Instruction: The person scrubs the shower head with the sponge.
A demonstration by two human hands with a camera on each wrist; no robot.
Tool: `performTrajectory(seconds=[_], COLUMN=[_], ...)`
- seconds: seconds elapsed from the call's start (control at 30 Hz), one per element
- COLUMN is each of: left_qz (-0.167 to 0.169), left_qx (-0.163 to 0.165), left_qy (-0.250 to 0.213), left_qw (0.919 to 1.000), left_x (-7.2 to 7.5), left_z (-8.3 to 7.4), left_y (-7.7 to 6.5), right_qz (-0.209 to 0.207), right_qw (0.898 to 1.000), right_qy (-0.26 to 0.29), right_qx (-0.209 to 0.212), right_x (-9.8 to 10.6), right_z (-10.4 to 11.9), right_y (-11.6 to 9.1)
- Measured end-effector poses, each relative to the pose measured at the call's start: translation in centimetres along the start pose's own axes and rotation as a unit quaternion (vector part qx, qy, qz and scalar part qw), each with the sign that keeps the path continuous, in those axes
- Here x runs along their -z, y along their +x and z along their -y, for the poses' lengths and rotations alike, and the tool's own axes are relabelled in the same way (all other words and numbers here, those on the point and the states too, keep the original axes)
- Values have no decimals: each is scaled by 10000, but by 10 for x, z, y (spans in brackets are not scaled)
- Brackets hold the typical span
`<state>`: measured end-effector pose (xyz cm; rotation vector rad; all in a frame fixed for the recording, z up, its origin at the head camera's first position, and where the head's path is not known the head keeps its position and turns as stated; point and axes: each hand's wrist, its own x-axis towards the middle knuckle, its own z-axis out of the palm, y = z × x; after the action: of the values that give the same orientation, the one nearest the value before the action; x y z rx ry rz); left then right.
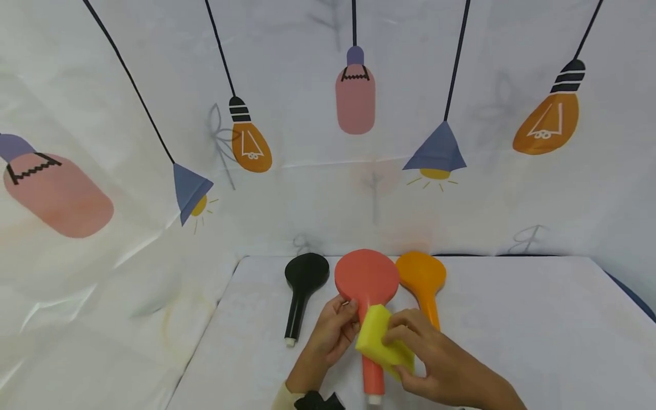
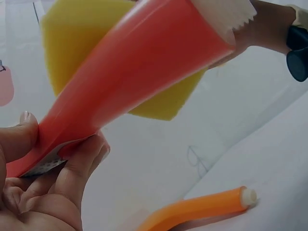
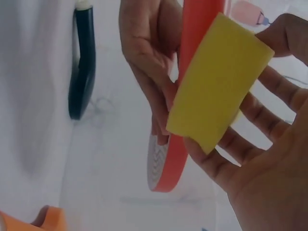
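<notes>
A red hand shower head (image 1: 367, 276) with a round head and a white threaded handle end is raised in front of me. My left hand (image 1: 333, 330) grips it at the neck, thumb on one side and fingers on the other, as the left wrist view shows. In my right hand (image 1: 435, 356) is a yellow sponge (image 3: 219, 82), pinched between thumb and fingers and lying along the red handle (image 2: 139, 67). The patterned pale spray face (image 3: 157, 163) points away from me, partly seen in the right wrist view.
On the white table (image 1: 512, 319), a black shower head (image 1: 306, 273) lies to the left and an orange one (image 1: 422, 273) to the right, partly behind the red one. Behind the table hangs a white sheet (image 1: 307, 199) printed with lamps and bulbs.
</notes>
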<state>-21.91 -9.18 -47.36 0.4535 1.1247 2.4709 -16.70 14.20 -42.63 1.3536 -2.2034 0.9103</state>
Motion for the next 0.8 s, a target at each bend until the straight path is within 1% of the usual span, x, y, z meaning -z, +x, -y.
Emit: performTrajectory(seconds=[0.1, 0.27, 0.33, 0.43, 0.53, 0.6, 0.7, 0.8], left_qz=[16, -110, -197, -294, -332, -331, -342, -364], left_qx=[-8, -8, 23, 50, 38, 26, 1, -36], left_qy=[-54, -158, -204, -261, -305, -330, -382, -416], left_qw=[10000, 9998, 9996, 9992, 9990, 9989, 9987, 9985], left_x=[-1, -1, -1, 0, 0, 1, 1, 1], left_z=[0, -1, -1, -1, -1, -1, 0, 1], left_y=[1, 2, 1, 2, 3, 3, 4, 4], right_qz=[55, 362, 585, 999, 1369, 1518, 1624, 1544], right_qw=[9998, 9987, 9966, 9901, 9815, 9773, 9744, 9775], right_qy=[31, 334, 587, 927, 1217, 1353, 1414, 1314], right_qx=[183, 128, 1, -349, -554, -590, -652, -577], right_x=[0, 1, 3, 6, 10, 13, 14, 13], right_z=[1, 5, 7, 11, 13, 13, 13, 13], right_y=[-2, -4, -5, -5, -5, -4, -4, -4])
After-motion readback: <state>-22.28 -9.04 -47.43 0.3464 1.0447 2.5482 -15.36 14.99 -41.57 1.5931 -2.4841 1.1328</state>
